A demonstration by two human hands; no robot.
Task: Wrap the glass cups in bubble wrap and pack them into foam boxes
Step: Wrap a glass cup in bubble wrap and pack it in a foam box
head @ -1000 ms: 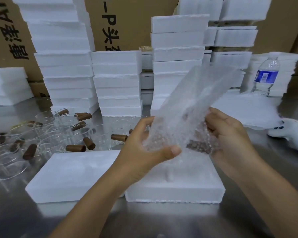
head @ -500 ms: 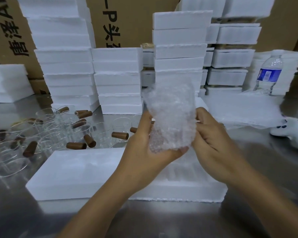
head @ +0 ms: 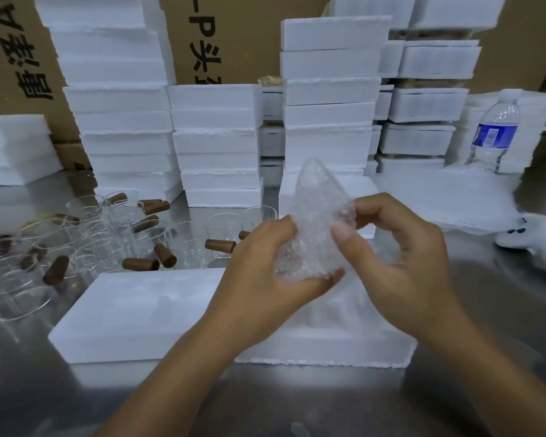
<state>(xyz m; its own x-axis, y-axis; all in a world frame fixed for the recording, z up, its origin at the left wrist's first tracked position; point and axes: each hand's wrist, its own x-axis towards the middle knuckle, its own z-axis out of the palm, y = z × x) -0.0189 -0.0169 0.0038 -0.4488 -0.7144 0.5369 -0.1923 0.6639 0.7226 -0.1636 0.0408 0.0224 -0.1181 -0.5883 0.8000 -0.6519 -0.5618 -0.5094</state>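
A crumpled bundle of clear bubble wrap (head: 312, 225) is being held in the air between both hands, just above the open white foam box (head: 328, 351) that is lying on the steel tabletop (head: 297, 402). It is being gripped from below by the left hand (head: 265, 279), whose fingers (head: 323, 280) are curled round its lower end. Its upper right edge is being pinched by the right hand (head: 404, 266) — thumb and forefinger clamped on the film.

The glass cup inside cannot be made out through the bubbles; its presence is only being inferred from the bundle's bulk. The wrapping step is judged to be nearing its end, with the loose pointed top being folded over or tucked in.

For the next move, the flap is likely to need pressing flat and the bundle lowering into the box beneath — with a firm but gentle hold, so that the wrap is not allowed to unroll. Unwrapped clear glass cups with brown stub handles (head: 85, 244) are lying to the left, well apart from the hands.
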